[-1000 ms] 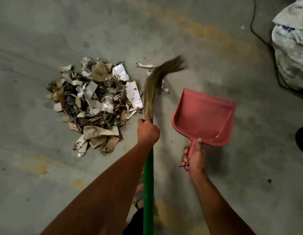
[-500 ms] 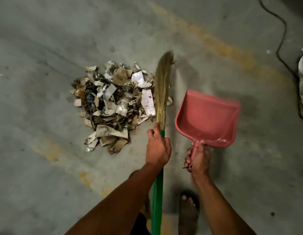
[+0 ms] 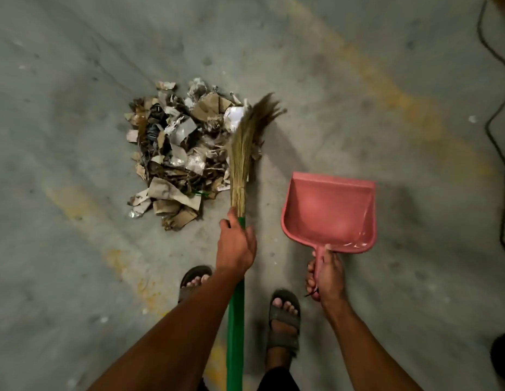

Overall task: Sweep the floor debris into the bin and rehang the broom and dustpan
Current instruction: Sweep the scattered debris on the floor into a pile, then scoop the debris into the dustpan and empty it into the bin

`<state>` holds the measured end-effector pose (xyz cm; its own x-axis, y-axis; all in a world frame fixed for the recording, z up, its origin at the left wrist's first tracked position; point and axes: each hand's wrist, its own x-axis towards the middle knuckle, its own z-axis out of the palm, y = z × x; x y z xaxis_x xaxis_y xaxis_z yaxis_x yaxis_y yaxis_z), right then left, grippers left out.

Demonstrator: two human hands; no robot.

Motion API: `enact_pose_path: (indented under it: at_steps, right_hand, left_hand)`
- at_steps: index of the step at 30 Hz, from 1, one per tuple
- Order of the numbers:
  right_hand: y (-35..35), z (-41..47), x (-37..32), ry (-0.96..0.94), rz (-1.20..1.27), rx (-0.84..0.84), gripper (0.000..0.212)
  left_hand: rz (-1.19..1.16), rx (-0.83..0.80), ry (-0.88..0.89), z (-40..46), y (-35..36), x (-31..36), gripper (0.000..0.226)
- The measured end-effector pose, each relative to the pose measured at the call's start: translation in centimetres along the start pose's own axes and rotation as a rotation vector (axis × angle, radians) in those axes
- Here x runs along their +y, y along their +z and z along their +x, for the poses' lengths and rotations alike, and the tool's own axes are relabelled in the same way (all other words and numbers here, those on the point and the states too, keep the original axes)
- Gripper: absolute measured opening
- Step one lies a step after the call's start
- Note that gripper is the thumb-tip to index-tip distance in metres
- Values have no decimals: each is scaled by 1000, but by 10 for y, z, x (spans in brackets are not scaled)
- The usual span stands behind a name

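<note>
A pile of debris (image 3: 180,153), torn cardboard, paper and foil scraps, lies on the grey concrete floor ahead of me. My left hand (image 3: 236,245) grips the green handle of a broom (image 3: 243,153) just below its straw bristles, which rest against the pile's right edge with their tips bent right. My right hand (image 3: 326,275) grips the handle of a pink dustpan (image 3: 330,211), held empty to the right of the broom, its mouth pointing away from me.
My two sandalled feet (image 3: 283,320) stand just behind the broom. A black cable (image 3: 496,131) runs along the floor at the right edge. A dark object (image 3: 503,356) sits at the lower right. Faded yellow paint marks cross the concrete.
The bristles moved onto the pile's right edge and bent rightward. The loose scraps right of the broom were pushed in. My view drew back, showing both feet. The dustpan stayed beside the broom.
</note>
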<state>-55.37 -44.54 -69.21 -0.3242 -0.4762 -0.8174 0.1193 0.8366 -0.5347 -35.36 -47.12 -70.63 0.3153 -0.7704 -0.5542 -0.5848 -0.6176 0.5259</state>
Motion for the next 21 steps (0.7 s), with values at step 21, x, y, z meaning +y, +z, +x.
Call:
enact_pose_path:
  at_steps: [21]
  right_hand:
    - [53,52,-20,51,-682,-353,48]
  left_hand:
    - [-351,379,-123,88,-64,-39,43]
